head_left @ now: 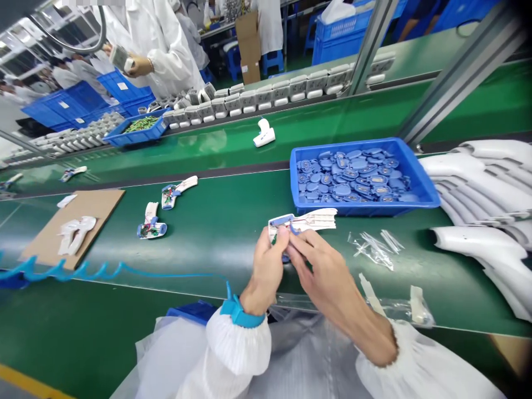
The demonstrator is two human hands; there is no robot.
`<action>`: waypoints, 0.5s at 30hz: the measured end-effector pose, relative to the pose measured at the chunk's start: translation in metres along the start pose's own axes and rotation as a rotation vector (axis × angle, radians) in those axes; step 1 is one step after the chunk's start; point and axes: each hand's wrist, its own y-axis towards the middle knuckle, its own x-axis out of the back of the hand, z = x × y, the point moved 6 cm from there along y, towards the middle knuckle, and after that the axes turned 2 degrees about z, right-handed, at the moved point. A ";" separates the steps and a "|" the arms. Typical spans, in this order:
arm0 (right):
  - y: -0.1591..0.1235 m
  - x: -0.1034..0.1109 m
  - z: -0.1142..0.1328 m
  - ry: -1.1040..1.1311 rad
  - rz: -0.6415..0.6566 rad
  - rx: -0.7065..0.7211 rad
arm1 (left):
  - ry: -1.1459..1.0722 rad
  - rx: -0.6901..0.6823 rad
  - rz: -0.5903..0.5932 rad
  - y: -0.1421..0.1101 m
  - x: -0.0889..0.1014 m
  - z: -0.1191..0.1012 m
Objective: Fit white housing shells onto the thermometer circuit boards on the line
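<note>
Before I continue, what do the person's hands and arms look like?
The left hand wears no glove, but a bright blue wrist strap with a matching cord, coiled farther along. The right hand is gloveless too, with no strap showing. Both sleeves are white and loose, gathered at the ends.

The left grip [266, 270] hides part of the held casing [318, 219] — white housings [477, 239] cut off at right.

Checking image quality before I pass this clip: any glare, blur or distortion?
In the head view, pale glare lies on the green table, left of centre; same view, far workers at upper left look soft; same view, left hand and right hand read fairly clearly; same view, top-right corner is dark.
</note>
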 end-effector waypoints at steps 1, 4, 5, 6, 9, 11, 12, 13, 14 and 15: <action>-0.002 0.008 -0.006 0.030 -0.008 -0.013 | -0.023 0.010 -0.024 0.002 0.004 -0.001; -0.014 0.042 -0.036 -0.072 -0.102 -0.119 | -0.025 0.060 -0.087 0.007 0.018 -0.007; -0.020 0.051 -0.046 -0.137 -0.127 -0.146 | -0.026 0.080 -0.099 0.007 0.022 -0.010; -0.024 0.056 -0.056 -0.194 -0.127 -0.162 | -0.035 0.100 -0.105 0.007 0.026 -0.012; -0.034 0.052 -0.073 -0.308 -0.051 -0.152 | -0.067 0.151 -0.113 0.003 0.031 -0.016; -0.037 0.047 -0.074 -0.341 -0.030 -0.107 | -0.067 0.165 -0.111 -0.001 0.032 -0.018; -0.039 0.048 -0.073 -0.367 -0.053 -0.081 | -0.058 0.165 -0.103 -0.003 0.032 -0.019; -0.041 0.052 -0.073 -0.411 -0.092 -0.071 | -0.045 0.165 -0.089 -0.006 0.031 -0.020; -0.045 0.060 -0.075 -0.480 -0.153 -0.078 | -0.031 0.161 -0.071 -0.008 0.031 -0.022; -0.050 0.068 -0.079 -0.570 -0.197 -0.094 | -0.016 0.154 -0.050 -0.010 0.030 -0.024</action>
